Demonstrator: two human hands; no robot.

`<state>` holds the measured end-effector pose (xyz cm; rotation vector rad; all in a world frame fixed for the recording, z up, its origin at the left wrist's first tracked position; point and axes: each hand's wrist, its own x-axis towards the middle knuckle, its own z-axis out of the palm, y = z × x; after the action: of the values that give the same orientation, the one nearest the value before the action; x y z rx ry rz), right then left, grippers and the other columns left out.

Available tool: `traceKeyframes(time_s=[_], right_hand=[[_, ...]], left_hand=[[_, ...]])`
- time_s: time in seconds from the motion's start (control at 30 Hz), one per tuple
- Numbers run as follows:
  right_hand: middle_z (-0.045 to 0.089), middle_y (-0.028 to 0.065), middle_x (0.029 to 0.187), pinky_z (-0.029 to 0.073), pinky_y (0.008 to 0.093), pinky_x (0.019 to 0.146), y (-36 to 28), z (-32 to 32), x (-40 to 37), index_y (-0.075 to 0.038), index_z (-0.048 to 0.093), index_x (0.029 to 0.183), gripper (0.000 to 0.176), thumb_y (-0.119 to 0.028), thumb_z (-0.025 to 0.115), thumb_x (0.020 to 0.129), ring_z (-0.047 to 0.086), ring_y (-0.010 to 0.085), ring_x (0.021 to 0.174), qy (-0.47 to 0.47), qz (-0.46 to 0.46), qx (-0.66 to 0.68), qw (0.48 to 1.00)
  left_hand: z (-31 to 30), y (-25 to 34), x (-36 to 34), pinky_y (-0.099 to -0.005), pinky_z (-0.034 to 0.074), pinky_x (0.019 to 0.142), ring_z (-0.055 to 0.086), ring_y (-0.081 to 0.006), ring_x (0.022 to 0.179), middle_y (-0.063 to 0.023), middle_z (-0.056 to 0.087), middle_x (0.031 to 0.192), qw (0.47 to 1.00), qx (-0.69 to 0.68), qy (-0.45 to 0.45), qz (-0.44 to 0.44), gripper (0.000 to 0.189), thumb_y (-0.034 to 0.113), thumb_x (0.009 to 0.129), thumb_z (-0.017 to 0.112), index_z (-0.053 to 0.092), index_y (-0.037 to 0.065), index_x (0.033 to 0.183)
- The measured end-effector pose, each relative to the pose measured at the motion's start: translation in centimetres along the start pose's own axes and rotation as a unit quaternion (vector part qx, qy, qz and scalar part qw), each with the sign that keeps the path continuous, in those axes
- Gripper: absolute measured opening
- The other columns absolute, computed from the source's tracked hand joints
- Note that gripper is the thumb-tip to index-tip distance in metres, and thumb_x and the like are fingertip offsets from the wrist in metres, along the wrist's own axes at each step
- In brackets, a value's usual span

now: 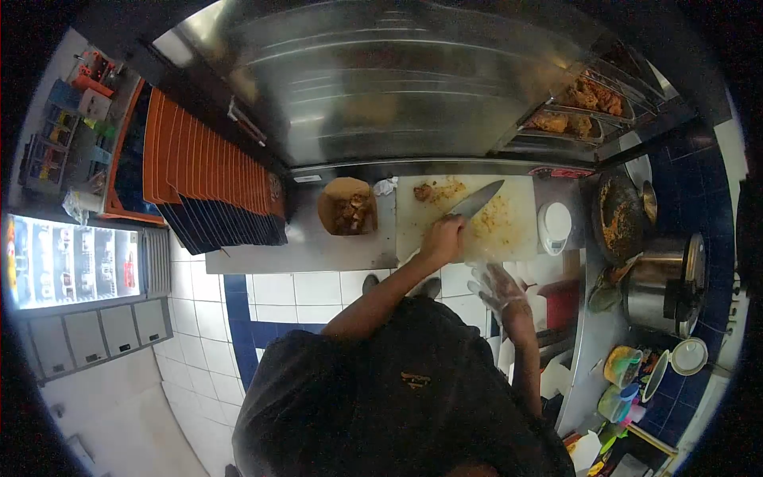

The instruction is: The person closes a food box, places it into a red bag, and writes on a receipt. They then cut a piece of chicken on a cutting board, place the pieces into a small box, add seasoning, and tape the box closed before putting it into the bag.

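My left hand point(443, 241) is wrapped round the handle of a large knife point(481, 199). The blade points up and right over a white cutting board point(520, 189). Brown chopped food point(424, 191) lies at the board's upper left, with yellowish crumbs scattered across it. My right hand point(502, 292), in a clear glove, hovers just off the board's near edge, fingers apart and holding nothing.
A brown paper container point(343, 191) with food pieces sits left of the board. Right of it are a white scale point(554, 228), a pan point(616, 215) and a large pot point(660, 282). Folded orange-and-black boxes point(211, 159) stand at the left. Food trays point(592, 107) are behind glass.
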<state>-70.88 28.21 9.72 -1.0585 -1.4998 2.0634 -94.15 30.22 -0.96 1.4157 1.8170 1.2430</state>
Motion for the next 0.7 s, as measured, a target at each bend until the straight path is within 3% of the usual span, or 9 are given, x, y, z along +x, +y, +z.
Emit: traceKeyframes(time_s=[0.07, 0.2, 0.27, 0.4, 0.47, 0.6, 0.63, 0.67, 0.7], right_hand=[[0.036, 0.0181, 0.152, 0.037, 0.0461, 0.111, -1.6, -0.8, -0.1, 0.001, 0.029, 0.150, 0.075, -0.054, 0.042, 0.101, 0.040, 0.0323, 0.138, 0.002, -0.018, 0.024, 1.000], [0.039, 0.0201, 0.150, 0.041, 0.0516, 0.107, 0.3, -4.1, 1.1, -0.002, 0.027, 0.151, 0.070, -0.048, 0.044, 0.100, 0.041, 0.0384, 0.137, 0.094, 0.019, 0.175, 0.980], [0.041, 0.0206, 0.148, 0.043, 0.0536, 0.104, 2.5, -5.2, 2.4, -0.003, 0.027, 0.151, 0.067, -0.044, 0.044, 0.101, 0.044, 0.0392, 0.133, 0.134, 0.030, 0.211, 0.968], [0.040, 0.0217, 0.148, 0.043, 0.0526, 0.105, 7.0, -4.9, 6.2, -0.002, 0.030, 0.149, 0.058, -0.038, 0.036, 0.103, 0.044, 0.0387, 0.133, 0.104, 0.055, 0.277, 0.953], [0.051, 0.0205, 0.139, 0.047, 0.0472, 0.101, 9.5, -3.5, 9.3, 0.000, 0.043, 0.139, 0.050, -0.033, 0.040, 0.102, 0.054, 0.0349, 0.123, 0.043, 0.005, 0.216, 0.975], [0.066, 0.0115, 0.104, 0.053, 0.0397, 0.083, 9.8, -0.5, 14.1, -0.003, 0.061, 0.117, 0.032, -0.028, 0.051, 0.099, 0.065, 0.0248, 0.094, 0.068, 0.019, 0.254, 0.965], [0.066, 0.0146, 0.100, 0.054, 0.0425, 0.078, 6.4, 0.5, 12.9, -0.004, 0.061, 0.114, 0.028, -0.026, 0.053, 0.098, 0.065, 0.0301, 0.091, 0.103, 0.069, -0.026, 0.992], [0.066, 0.0146, 0.100, 0.054, 0.0425, 0.078, 5.3, 1.9, 12.4, -0.004, 0.061, 0.114, 0.028, -0.026, 0.053, 0.098, 0.065, 0.0301, 0.091, 0.106, 0.063, -0.026, 0.992], [0.067, 0.0173, 0.102, 0.053, 0.0439, 0.078, 4.8, 3.5, 12.0, -0.002, 0.062, 0.114, 0.030, -0.025, 0.056, 0.095, 0.065, 0.0324, 0.093, 0.192, -0.041, -0.307, 0.931]], left_hand=[[-0.5, -0.6, -0.9, -0.0492, 0.051, 0.080, 0.063, -0.0402, 0.093, -0.0218, 0.065, 0.095, 0.993, 0.108, -0.042, 0.004, 0.024, 0.020, 0.086, 0.063, 0.060, 0.000, 0.100], [-1.9, -0.4, -3.6, -0.0485, 0.052, 0.084, 0.062, -0.0398, 0.097, -0.0221, 0.064, 0.100, 0.959, 0.250, 0.038, 0.124, 0.032, 0.024, 0.085, 0.065, 0.061, -0.003, 0.101], [-2.8, 0.2, -4.6, -0.0477, 0.051, 0.086, 0.061, -0.0389, 0.100, -0.0216, 0.064, 0.099, 0.905, 0.413, -0.093, 0.024, 0.039, 0.024, 0.081, 0.068, 0.062, -0.005, 0.106], [-4.8, 2.4, -2.4, -0.0481, 0.055, 0.081, 0.067, -0.0423, 0.088, -0.0227, 0.068, 0.096, 0.918, 0.367, -0.153, -0.010, 0.043, 0.026, 0.077, 0.068, 0.061, -0.007, 0.104], [-5.8, 5.4, -1.4, -0.0491, 0.055, 0.081, 0.067, -0.0423, 0.090, -0.0232, 0.068, 0.097, 0.900, 0.295, -0.304, -0.101, 0.044, 0.026, 0.075, 0.070, 0.062, -0.008, 0.103], [-4.4, 4.2, -3.0, -0.0502, 0.055, 0.081, 0.067, -0.0408, 0.096, -0.0285, 0.064, 0.106, 0.924, 0.290, -0.242, -0.062, 0.046, 0.026, 0.080, 0.069, 0.058, -0.007, 0.111], [-3.6, 1.9, -3.8, -0.0498, 0.054, 0.083, 0.066, -0.0408, 0.098, -0.0286, 0.063, 0.109, 0.935, 0.274, -0.221, -0.033, 0.046, 0.027, 0.084, 0.069, 0.056, -0.005, 0.115], [-4.0, 1.7, -5.0, -0.0498, 0.054, 0.083, 0.066, -0.0408, 0.098, -0.0286, 0.063, 0.109, 0.935, 0.276, -0.220, -0.027, 0.046, 0.027, 0.084, 0.069, 0.056, -0.005, 0.115], [-4.6, 1.5, -6.1, -0.0482, 0.055, 0.082, 0.065, -0.0417, 0.097, -0.0274, 0.063, 0.107, 0.956, 0.247, -0.158, 0.006, 0.043, 0.023, 0.085, 0.068, 0.054, -0.004, 0.116]])
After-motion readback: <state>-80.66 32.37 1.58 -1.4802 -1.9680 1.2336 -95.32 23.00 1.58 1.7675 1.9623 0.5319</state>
